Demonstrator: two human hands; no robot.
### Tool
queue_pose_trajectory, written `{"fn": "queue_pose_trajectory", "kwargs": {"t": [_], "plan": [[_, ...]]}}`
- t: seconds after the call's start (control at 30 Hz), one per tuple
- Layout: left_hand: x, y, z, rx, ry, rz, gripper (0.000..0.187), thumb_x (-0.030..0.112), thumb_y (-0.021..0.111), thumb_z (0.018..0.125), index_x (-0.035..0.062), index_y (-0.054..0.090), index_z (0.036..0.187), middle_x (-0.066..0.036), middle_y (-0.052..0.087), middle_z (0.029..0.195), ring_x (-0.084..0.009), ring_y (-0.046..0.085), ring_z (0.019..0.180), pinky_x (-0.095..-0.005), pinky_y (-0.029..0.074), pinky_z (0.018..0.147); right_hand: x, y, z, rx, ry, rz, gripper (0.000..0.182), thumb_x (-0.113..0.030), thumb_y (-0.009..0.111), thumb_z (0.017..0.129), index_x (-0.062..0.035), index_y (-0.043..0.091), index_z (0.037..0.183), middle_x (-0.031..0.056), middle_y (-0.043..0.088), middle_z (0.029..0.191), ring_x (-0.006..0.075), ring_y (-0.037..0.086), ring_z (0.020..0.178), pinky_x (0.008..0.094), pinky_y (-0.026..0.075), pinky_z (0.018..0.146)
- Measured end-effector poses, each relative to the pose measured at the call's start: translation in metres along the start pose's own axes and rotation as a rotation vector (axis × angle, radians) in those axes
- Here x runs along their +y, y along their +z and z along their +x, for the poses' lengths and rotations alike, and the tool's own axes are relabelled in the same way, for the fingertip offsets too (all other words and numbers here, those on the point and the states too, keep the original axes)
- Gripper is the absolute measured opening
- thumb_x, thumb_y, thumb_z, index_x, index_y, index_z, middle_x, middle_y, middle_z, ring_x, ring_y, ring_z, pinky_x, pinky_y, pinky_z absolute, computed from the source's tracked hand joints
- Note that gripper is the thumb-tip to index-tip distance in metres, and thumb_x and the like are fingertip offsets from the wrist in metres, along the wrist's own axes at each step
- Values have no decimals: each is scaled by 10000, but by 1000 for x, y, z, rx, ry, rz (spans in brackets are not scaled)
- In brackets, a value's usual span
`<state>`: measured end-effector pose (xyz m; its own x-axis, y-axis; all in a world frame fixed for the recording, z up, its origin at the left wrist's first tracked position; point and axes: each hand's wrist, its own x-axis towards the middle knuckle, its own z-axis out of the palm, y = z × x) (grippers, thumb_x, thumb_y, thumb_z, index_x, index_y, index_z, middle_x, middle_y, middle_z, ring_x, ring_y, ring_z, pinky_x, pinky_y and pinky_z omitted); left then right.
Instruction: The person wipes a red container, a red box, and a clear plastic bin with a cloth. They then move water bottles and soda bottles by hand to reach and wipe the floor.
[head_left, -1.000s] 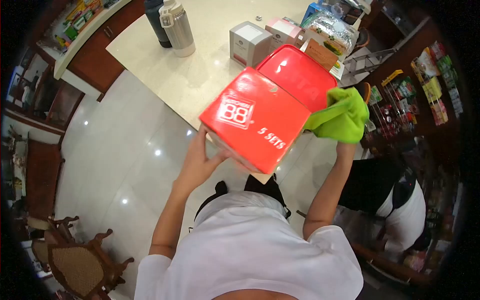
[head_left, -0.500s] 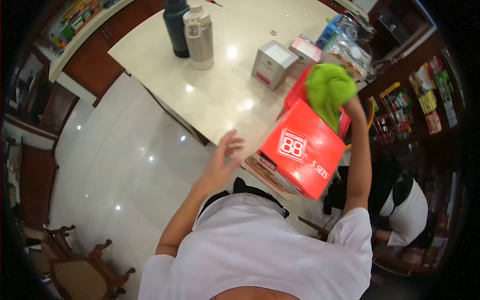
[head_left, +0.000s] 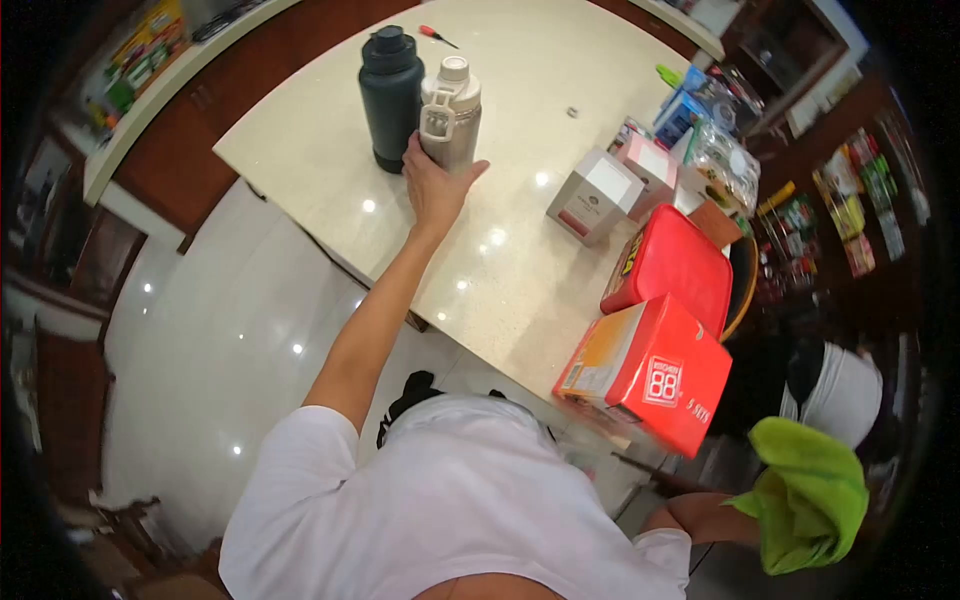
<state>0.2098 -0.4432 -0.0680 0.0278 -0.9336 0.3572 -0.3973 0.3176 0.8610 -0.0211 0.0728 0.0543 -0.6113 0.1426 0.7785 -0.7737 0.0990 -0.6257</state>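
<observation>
Pale bench [head_left: 530,80]: cream bottle [head_left: 461,142] upright just beyond the left hand [head_left: 438,192], fingers parted, contact unclear; green cloth [head_left: 812,490] hides the right hand's.

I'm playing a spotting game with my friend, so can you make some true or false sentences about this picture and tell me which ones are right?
1. The left hand is at the light bottle. True.
2. The green cloth lies on the table. False: it is off the table, at the end of the right arm.
3. The dark bottle stands upright beside the light one. True.
4. The box marked "5 SETS" has a blue top. False: its top is red.
5. A thin tool with a red-orange handle lies on the table. True.
</observation>
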Motion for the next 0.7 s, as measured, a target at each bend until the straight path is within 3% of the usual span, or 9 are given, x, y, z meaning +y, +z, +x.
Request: {"fn": "queue_pose_trajectory", "kwargs": {"t": [0.17,0.23,0.27,0.3,0.37,0.47,0.53,0.57,0.7], "plan": [[-17,-5,-30,145,140,-116,913,267,809,644,-61,273,1306,-239,364,1269,-367,337,1200,-449,275,1024,-74,-40,-103,122,84,-200,426,-330,497,930,-29,477,1230,59,552,1145,152,545,1012,304,454,865],[-9,-32,-80,-245,238,-331,868,258,815,639,-42,317,1284,-209,390,1261,-330,349,1201,-429,266,1029,-95,-38,-132,137,149,-227,423,-334,495,932,-30,480,1226,55,553,1138,148,543,1011,301,450,865],[-17,-33,-103,-584,332,-500,868,264,824,627,-29,331,1277,-189,407,1254,-312,377,1187,-407,290,1019,-102,-35,-146,140,184,-232,422,-336,493,933,-30,482,1223,54,554,1135,146,542,1010,299,449,865],[-4,-35,-119,-890,597,-575,894,322,828,614,-19,337,1279,-189,410,1251,-327,415,1161,-422,334,995,-104,-31,-154,130,220,-231,421,-338,492,934,-30,483,1221,52,554,1131,144,541,1009,297,447,866],[35,-39,-150,-1177,820,-511,1014,395,820,602,-32,266,1336,-248,354,1310,-386,398,1184,-452,343,994,-98,-18,-164,102,295,-215,419,-341,489,935,-31,487,1217,48,556,1125,139,540,1008,294,444,866],[44,-10,-204,-1239,852,-589,1145,450,796,604,-64,131,1382,-323,226,1380,-470,307,1247,-494,292,1031,-62,18,-173,8,427,-100,417,-347,485,938,-31,491,1210,43,558,1115,133,537,1005,289,439,867],[47,6,-228,-1022,831,-596,1154,390,773,656,-93,20,1384,-373,97,1405,-530,192,1286,-516,235,1059,-47,42,-179,-15,573,97,417,-352,500,931,-46,491,1214,29,552,1130,126,524,1024,283,422,887],[45,7,-234,-1037,837,-608,1154,390,773,656,-93,20,1384,-373,97,1405,-530,192,1286,-516,235,1059,-42,51,-180,-26,665,235,419,-355,517,924,-61,490,1221,17,546,1148,120,513,1043,279,408,907],[47,5,-236,-1082,741,-630,1032,220,730,726,-103,-3,1377,-388,47,1404,-548,104,1304,-530,189,1072,-36,68,-189,-82,653,266,447,-378,518,921,-92,462,1260,-6,531,1193,101,503,1065,270,404,911]]}}
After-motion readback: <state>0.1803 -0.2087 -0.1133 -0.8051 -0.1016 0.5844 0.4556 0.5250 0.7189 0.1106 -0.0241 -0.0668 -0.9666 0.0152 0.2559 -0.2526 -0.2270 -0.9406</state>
